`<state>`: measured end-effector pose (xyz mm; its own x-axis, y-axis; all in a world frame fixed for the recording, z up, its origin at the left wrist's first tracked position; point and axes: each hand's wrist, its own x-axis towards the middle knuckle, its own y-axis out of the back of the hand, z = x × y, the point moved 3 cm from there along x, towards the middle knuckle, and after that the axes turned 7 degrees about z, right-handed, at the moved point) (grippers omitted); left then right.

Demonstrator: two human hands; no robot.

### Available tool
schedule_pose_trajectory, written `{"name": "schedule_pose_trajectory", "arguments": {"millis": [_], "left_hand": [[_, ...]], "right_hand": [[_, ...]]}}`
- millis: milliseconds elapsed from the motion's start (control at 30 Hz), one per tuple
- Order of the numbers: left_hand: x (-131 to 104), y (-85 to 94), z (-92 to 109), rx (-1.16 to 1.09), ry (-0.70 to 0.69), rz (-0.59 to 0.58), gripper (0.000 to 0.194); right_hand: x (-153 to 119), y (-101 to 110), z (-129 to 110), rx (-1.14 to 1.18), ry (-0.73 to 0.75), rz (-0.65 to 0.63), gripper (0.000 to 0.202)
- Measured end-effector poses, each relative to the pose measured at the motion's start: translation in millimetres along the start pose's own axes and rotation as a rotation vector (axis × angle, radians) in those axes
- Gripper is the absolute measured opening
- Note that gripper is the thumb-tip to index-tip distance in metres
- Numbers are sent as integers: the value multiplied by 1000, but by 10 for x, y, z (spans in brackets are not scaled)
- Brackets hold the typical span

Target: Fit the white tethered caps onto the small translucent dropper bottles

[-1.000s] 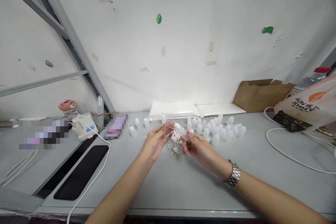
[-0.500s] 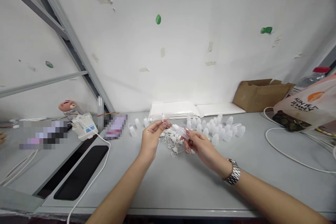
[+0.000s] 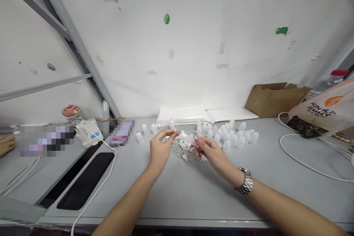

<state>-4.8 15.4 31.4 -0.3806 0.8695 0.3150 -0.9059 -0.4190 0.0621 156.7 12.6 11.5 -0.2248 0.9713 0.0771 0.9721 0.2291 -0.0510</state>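
Note:
My right hand (image 3: 212, 155) is closed round a small translucent squeeze bottle (image 3: 189, 139), tilted with its tip to the left. At that tip, the thumb and finger of my left hand (image 3: 160, 151) are pinched together; whatever is between them is too small to make out. Under both hands lies a heap of white caps with ring straps (image 3: 181, 152), partly hidden. A cluster of similar bottles (image 3: 233, 140), mostly upright, is to the right of my right hand. Several more with thin tips, one being a bottle (image 3: 139, 138), stand left of my left hand.
White flat sheets (image 3: 182, 114) are stacked against the wall, beside a cardboard box (image 3: 276, 99). A plastic bag (image 3: 323, 112) and a white cable (image 3: 298, 167) lie at right. A black slab (image 3: 87, 180), a power strip (image 3: 89, 132) and another person's hand (image 3: 7, 145) are at left.
My left fingertips have shifted slightly at the bottle's tip, and the bottle shows more of its nozzle end. Another person's hand has come further in at the left edge.

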Motion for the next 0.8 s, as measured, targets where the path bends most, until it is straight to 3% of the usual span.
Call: {"name": "schedule_pose_trajectory", "arguments": {"millis": [500,700,800], "left_hand": [[-16,7,-24,92,-13,12,11],[-2,10,-77,109,-61,14,10],[-3,18,-103,178,-150,30,11]], "right_hand": [[-13,-3,-29,-57,7,22,42],[-10,-7,-23,-42,1,21,41],[-14,-7,-27,-57,2,27,40]]}}
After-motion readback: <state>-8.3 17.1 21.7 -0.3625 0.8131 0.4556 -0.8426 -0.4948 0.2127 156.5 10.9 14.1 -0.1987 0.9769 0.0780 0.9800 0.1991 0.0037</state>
